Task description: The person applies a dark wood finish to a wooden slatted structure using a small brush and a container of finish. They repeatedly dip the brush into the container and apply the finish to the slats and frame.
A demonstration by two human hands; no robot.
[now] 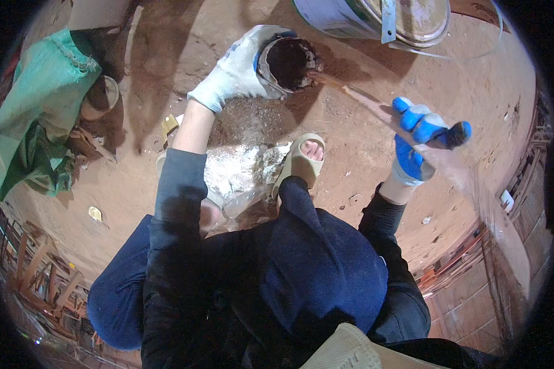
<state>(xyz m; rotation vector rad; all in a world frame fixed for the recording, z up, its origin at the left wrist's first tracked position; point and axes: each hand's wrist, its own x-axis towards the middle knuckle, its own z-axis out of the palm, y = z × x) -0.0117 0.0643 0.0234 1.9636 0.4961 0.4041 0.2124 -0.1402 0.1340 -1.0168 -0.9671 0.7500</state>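
Note:
My left hand (237, 64), in a white knit glove with a blue coating, is wrapped around the side of a small round can (268, 71). The can is tilted so its mouth faces up toward me, dark inside with a crusted rim. In my right hand (415, 135), gloved with blue-coated fingers, is a long flat wooden stick (360, 97). One end of the stick reaches the can's right rim; whether its tip goes inside cannot be made out. Its other end runs far down to the right, blurred.
A large paint bucket (341, 17) with a wire handle lies beyond the can. At the left is a green woven sack (40, 104), next to a round container (108, 98). White spill (237, 169) marks the dirt floor between my sandals (301, 166). Wood scraps (46, 270) pile at lower left.

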